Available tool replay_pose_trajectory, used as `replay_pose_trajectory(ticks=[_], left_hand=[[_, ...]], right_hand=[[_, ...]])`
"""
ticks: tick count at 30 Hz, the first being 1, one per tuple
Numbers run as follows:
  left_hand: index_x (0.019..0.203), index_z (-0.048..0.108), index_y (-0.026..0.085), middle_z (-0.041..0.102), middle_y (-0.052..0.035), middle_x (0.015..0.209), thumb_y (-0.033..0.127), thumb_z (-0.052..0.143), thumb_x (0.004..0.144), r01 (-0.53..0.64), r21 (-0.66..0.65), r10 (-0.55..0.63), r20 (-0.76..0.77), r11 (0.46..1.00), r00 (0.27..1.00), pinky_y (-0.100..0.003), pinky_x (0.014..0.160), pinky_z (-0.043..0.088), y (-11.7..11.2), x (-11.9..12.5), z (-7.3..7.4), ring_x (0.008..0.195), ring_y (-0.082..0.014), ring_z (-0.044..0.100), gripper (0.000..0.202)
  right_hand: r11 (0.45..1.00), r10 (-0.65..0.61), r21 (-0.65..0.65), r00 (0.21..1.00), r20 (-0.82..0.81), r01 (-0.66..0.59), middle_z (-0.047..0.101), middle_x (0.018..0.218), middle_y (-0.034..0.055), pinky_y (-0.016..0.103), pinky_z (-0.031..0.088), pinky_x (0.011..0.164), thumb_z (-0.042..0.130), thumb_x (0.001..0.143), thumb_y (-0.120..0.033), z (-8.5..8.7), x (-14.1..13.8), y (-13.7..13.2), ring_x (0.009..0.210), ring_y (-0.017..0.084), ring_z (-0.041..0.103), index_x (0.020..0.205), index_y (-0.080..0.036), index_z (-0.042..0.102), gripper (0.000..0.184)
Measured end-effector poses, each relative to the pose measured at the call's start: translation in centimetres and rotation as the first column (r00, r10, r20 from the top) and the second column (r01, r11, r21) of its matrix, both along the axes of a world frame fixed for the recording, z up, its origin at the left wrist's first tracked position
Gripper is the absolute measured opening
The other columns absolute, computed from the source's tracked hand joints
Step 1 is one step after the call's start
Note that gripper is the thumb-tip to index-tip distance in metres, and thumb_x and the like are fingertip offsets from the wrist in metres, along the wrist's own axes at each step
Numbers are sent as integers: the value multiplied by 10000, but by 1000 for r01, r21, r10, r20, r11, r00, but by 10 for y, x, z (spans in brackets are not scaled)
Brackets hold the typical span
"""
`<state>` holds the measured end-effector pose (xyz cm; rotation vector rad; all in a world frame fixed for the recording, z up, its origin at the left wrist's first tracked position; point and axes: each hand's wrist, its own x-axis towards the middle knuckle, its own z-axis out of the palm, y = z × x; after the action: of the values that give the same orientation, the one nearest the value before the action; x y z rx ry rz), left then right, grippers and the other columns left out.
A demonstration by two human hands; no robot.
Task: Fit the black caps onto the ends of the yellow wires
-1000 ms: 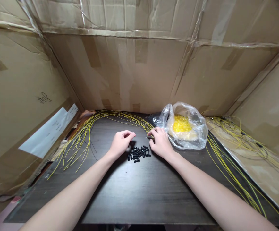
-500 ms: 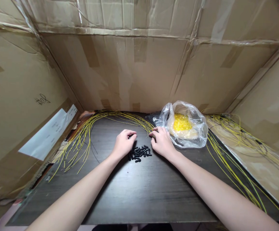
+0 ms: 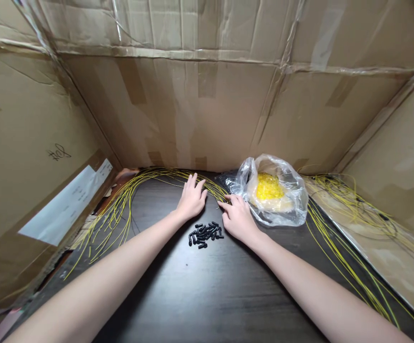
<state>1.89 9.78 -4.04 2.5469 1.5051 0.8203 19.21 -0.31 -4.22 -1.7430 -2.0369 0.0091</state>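
Observation:
My left hand (image 3: 192, 197) is open, its fingers spread over the bundle of thin yellow wires (image 3: 135, 180), which curves across the back of the dark table. To its right, my right hand (image 3: 238, 216) rests at the bundle's near end. Its index finger points left by the wire tips, and its thumb stands apart from it. Some of the right fingers are curled, and what lies under them is partly hidden. Between and below both hands lies a loose pile of small black tube-shaped caps (image 3: 205, 233).
An open clear plastic bag (image 3: 296, 207) of small yellow pieces (image 3: 268, 186) stands right of my right hand. Beside it lies a bag of dark pieces (image 3: 228, 180). More yellow wires (image 3: 342, 252) run down the right side. Cardboard walls (image 3: 178, 114) enclose the table (image 3: 192, 295).
My left hand has moved from beside the black caps up and forward onto the wires, and its fingers have spread. My right hand stays near the wire ends, its index finger now stretched out.

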Motion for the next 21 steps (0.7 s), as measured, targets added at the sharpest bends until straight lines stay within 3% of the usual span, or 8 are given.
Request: replay_pose_trajectory(ticks=[4,7,13,21], left_hand=[[1493,397,208,191,-107,1633,472,301,1011,89,35,-81,-189,995,979,-541,1198,151,30,11,4,1506,-299,116,557],[1524,342,251,161,-59,1642,531,224,1008,165,-26,-165,-301,986,939,-556,1197,114,41,16,6,1512,-279,89,598],[1555,256,249,163,-41,1635,578,92,991,155,-156,-206,-396,975,895,-617,1176,31,44,20,7,1513,-272,80,673],[1560,230,274,171,-31,1633,568,89,988,140,-176,-202,-410,974,890,-622,1171,40,45,21,6,1505,-267,140,659]], right_hand=[[1000,-6,11,1000,24,6,537,1351,130,444,341,1031,453,896,-195,2,-2,-1,1300,284,385,1246,-222,678,417],[999,-18,34,999,43,16,536,1360,136,463,334,1031,447,946,-294,3,-4,-2,1308,298,375,1225,-223,687,375],[998,-17,66,996,93,11,527,1379,151,481,318,1038,450,966,-393,5,-7,-4,1330,316,351,1244,-209,668,399],[999,-3,46,987,158,-4,493,1431,146,489,300,1041,409,980,-424,6,-8,-7,1360,325,332,1247,-221,655,416]])
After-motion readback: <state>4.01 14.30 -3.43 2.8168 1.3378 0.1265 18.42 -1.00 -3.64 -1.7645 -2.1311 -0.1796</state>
